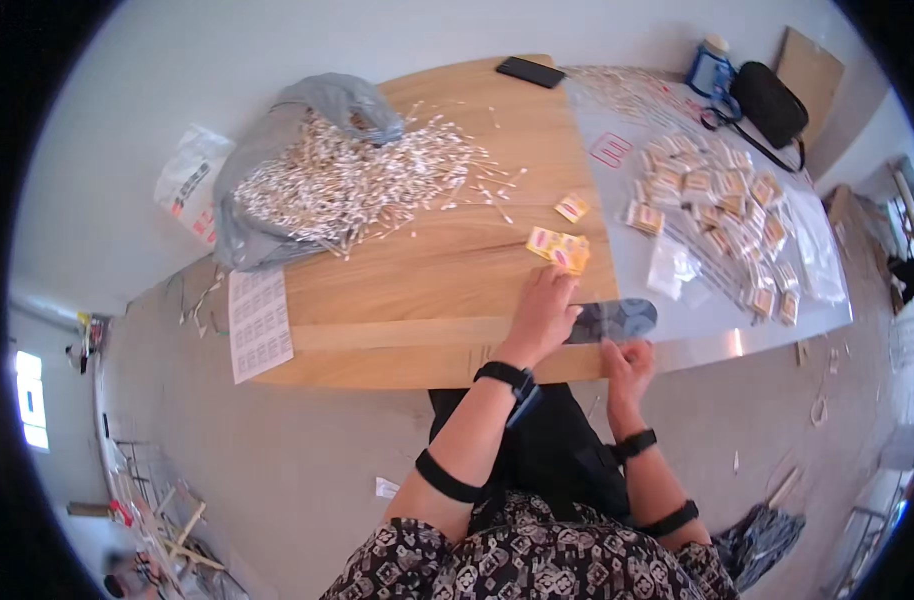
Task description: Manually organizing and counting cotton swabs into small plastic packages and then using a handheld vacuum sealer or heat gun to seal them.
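Observation:
My left hand (545, 312) reaches over the table, fingers stretched out and thumb apart, fingertips at the lower edge of some small yellow printed cards (569, 258). Another small card or packet (572, 207) in yellow and orange lies just beyond them. At the table's front edge is my right hand (629, 368), its fingers curled; whether anything is inside cannot be made out. Its thumb is beside a flat, dark grey patterned piece (632, 318) with a rounded end, which lies between my hands. My left hand partly covers that piece's left end.
Loose cotton swabs (377, 185) spill from a grey plastic bag (247, 215) at left. Many small swab packs (712, 190) are heaped at right, near clear plastic bags (669, 268). A phone (530, 71), black bag (770, 103), blue jug (710, 68) and printed sheet (259, 325) lie around.

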Available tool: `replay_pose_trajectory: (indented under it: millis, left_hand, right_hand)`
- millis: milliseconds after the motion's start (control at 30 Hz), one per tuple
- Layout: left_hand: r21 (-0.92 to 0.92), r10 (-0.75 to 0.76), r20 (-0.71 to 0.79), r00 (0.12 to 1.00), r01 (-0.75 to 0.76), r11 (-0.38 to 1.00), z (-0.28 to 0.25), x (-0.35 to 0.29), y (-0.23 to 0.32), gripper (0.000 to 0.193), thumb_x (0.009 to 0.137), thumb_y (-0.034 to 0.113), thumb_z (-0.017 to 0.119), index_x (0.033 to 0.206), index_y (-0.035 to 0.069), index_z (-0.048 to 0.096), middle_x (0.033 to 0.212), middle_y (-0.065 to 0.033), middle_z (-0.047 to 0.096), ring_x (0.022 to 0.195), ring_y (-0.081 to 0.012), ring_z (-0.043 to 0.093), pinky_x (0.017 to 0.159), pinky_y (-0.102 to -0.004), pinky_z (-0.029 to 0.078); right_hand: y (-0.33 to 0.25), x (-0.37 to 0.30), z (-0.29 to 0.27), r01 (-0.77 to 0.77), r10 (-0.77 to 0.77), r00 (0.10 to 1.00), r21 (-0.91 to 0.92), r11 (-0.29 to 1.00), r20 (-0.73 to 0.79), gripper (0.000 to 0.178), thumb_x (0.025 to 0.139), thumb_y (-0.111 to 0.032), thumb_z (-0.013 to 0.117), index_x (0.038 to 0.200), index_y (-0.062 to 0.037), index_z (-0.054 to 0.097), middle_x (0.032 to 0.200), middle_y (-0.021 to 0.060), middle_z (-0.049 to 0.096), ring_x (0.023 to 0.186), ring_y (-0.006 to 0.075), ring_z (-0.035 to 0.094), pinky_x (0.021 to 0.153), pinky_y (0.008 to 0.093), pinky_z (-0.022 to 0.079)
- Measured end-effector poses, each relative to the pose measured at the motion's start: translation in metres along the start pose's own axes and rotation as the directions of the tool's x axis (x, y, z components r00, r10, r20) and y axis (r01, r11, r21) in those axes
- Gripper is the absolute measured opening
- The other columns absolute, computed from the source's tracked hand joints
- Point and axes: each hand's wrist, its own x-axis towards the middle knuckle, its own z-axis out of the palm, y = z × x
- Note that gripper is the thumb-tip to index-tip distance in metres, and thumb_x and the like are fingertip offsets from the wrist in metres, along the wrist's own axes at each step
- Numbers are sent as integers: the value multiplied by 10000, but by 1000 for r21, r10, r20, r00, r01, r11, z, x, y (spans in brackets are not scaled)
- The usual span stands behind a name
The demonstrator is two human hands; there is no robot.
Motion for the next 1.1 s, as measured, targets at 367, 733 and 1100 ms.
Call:
replay_pose_trajectory:
  millis: [367, 733, 1100]
  left_hand:
    - [92, -430, -321, 844, 479, 873, -138, -63, -143, 471, 739, 70, 721, 1174, 25, 545, 1167, -192, 547, 1106, -392, 502, 970, -444, 421]
    - [138, -322, -319, 891, 379, 915, -184, -10, -223, 655, 742, 52, 694, 1340, 8, 432, 1381, -196, 440, 1320, -396, 357, 1086, -437, 354]
    - [314, -355, -89, 931, 364, 877, -182, 23, -242, 667, 777, 125, 669, 1374, -12, 406, 1430, -176, 408, 1344, -407, 317, 1109, -449, 323]
  right_hand:
    - [-74, -24, 23, 225, -221, 901, 33, 974, 373, 147, 788, -51, 678, 766, -13, 537, 777, 90, 538, 762, 232, 538, 685, 348, 438]
    - [-125, 75, 177, 669, -369, 523, -101, 737, 768, 493, 779, -208, 724, 1174, 16, 532, 1140, 230, 577, 1088, 411, 535, 931, 456, 445]
    - [-160, 116, 360, 852, -544, 478, -212, 479, 690, 827, 732, -401, 770, 1422, -165, 380, 1357, 280, 426, 1251, 459, 427, 1016, 507, 392]
